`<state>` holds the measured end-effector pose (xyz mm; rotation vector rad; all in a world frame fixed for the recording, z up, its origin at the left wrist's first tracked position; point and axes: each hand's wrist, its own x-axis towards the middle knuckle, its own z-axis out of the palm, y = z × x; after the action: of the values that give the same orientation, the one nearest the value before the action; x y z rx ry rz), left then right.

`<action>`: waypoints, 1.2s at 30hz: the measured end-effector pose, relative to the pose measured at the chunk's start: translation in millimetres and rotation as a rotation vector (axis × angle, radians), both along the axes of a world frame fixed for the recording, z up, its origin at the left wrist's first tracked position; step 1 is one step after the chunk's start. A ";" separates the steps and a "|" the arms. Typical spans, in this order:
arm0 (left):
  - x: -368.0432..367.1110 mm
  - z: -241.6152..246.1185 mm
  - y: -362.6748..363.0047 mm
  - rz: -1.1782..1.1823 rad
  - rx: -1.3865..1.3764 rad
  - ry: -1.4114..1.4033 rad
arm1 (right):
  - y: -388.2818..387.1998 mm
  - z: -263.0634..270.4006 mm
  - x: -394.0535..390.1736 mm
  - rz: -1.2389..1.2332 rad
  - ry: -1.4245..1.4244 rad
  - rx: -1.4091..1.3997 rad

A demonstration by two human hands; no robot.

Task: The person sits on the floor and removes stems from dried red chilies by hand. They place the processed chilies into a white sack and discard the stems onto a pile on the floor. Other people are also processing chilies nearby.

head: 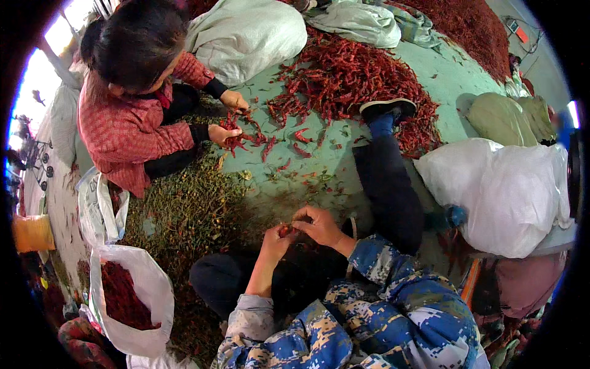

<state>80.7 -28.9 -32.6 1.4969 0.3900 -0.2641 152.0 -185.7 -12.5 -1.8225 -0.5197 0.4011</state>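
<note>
My left hand (276, 240) is closed around a red chili pepper (285, 230), only part of which shows. My right hand (319, 226) touches it from the right, thumb and index finger pinched at the pepper's end; whether they grip its stem cannot be told. Both hands are over my dark-clad lap. Loose red chilies (302, 150) lie on the green ground sheet in front of me, with a large heap of dried red chilies (355, 78) beyond. To the left spreads a pile of stems and plant debris (184, 207).
A person in a red checked jacket (133, 133) squats front left, handling chilies. An open white bag of chilies (161, 295) stands at lower left. A full white sack (249, 37) lies beyond, and a white plastic bag (498, 198) is at right. My extended leg (392, 189) reaches the heap.
</note>
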 end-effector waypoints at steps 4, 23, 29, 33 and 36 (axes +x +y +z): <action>-4.8 -23.0 2.2 -0.050 0.212 -0.189 | -5.5 13.2 -7.1 0.085 0.169 0.092; 9.9 15.4 5.5 0.291 -0.173 0.081 | 31.4 -66.7 184.8 -0.023 -0.438 -0.743; 4.3 7.8 8.2 0.342 -0.227 -0.113 | 25.4 1.3 40.1 0.001 -0.260 -0.265; 4.1 13.7 6.1 0.352 -0.439 -0.058 | 17.4 5.4 -8.8 0.017 -0.370 -0.158; 2.9 16.9 5.7 0.360 -0.425 -0.086 | 10.6 10.4 -18.3 0.085 -0.319 -0.052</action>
<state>83.7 -23.2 -15.7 0.9963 0.4914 0.0072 133.6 -175.1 -2.1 -1.9300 -0.8145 0.1817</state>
